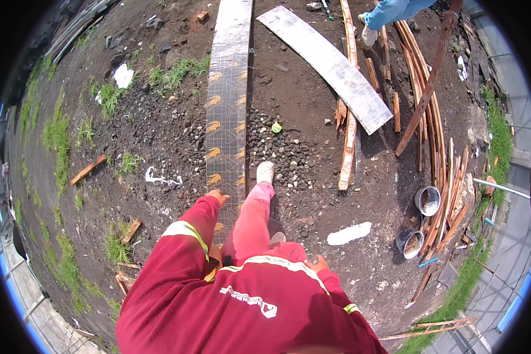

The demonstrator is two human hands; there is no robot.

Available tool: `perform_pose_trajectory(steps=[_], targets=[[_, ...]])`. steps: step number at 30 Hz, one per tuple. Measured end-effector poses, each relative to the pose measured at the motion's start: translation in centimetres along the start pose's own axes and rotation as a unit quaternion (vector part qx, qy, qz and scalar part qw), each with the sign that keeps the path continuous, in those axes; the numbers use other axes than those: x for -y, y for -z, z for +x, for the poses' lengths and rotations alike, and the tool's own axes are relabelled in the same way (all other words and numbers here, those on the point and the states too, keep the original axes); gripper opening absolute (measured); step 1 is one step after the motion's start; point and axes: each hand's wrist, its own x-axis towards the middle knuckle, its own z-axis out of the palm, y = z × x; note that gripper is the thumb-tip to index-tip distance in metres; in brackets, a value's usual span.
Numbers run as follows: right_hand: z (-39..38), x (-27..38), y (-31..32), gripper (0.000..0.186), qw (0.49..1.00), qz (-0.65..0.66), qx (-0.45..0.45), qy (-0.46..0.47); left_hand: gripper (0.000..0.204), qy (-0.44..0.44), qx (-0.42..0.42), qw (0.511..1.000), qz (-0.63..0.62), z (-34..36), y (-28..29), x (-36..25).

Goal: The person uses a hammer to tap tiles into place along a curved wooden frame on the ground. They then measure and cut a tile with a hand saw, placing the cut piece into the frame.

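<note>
Our left hand (219, 197) was at the left edge of the long patterned board (227, 100), which ran away from us over soil and gravel; we could not tell whether the fingers gripped it. Our right hand (317, 264) was beside our body with nothing visible in it, its fingers too hidden to judge.

By our reading, the board already lay stretched out, but nothing showed it fastened, and the near end was hidden. The pale panel (336, 71) lay loose, apart on the right.

Our white shoe (265, 171) stood close to the board's right edge. Pebbles (280, 156) made uneven footing, while wooden strips (439, 133), a reddish beam (428, 88) and 2 buckets (419, 207) cluttered the right, near a co-worker's blue-trousered leg (392, 10).
</note>
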Motion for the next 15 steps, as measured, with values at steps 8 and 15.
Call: perform_pose_trajectory(steps=[8,15], targets=[[0.5,9.4,2.4,0.093,1.0,-0.007,-0.006,0.005,0.048,-0.004,-0.009,1.0,0.024,15.4,4.7,-11.1],[4.3,9.7,0.0,0.095,0.998,-0.046,0.03,0.006,0.061,0.004,-0.036,0.999,-0.026,28.6,0.3,-19.4]])
